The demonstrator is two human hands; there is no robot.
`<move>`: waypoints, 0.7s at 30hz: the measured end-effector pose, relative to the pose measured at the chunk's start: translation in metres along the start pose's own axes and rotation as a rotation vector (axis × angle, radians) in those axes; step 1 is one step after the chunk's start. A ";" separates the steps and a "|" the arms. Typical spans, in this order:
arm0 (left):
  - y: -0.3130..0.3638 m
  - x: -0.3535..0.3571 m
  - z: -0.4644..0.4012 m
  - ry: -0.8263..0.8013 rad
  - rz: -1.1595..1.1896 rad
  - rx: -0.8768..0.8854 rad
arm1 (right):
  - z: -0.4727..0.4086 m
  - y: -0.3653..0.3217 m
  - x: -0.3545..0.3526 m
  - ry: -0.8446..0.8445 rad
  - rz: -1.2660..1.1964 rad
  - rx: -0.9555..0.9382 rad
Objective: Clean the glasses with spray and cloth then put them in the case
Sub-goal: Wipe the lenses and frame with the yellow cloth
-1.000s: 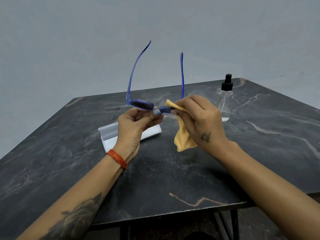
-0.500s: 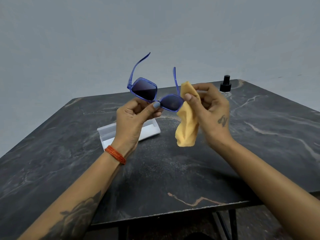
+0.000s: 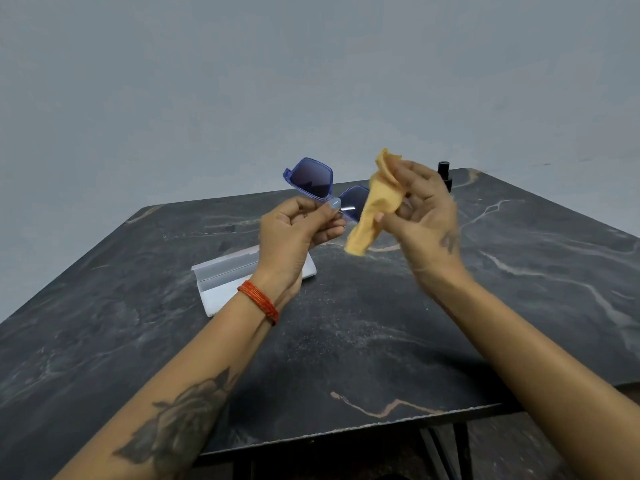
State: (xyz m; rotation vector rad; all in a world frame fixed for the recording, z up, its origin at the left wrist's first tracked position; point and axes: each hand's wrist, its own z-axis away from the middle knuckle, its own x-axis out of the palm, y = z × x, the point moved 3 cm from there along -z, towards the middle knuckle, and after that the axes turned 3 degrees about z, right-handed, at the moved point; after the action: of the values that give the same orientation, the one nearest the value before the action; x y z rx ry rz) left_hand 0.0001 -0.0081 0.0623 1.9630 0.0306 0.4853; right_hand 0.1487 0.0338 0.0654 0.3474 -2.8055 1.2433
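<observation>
Since the earlier frame the glasses (image 3: 323, 188) have tipped up, so their dark lenses face the camera, and the cloth (image 3: 375, 202) has come off the lens. The left hand (image 3: 294, 233) pinches the blue frame at the bridge, thumb on the front, holding the glasses above the table (image 3: 381, 341); one lens stands above the hand, while the other is partly hidden behind the cloth. The right hand (image 3: 422, 216) grips the bunched yellow cloth in curled fingers just beside that lens, its loose end hanging down. Below the left wrist the open white case (image 3: 221, 278) lies toward the table's left side. The spray bottle (image 3: 445, 174) stands near the far right corner, mostly hidden behind the right hand.
</observation>
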 end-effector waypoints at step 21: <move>-0.005 -0.006 0.002 -0.026 0.002 0.054 | -0.005 -0.005 0.008 -0.097 0.876 -0.866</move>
State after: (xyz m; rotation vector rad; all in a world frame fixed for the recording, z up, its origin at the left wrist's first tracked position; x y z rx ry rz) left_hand -0.0040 -0.0098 0.0554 2.0220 0.0261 0.4647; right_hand 0.1416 0.0328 0.0734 -0.9465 -3.2849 -0.1208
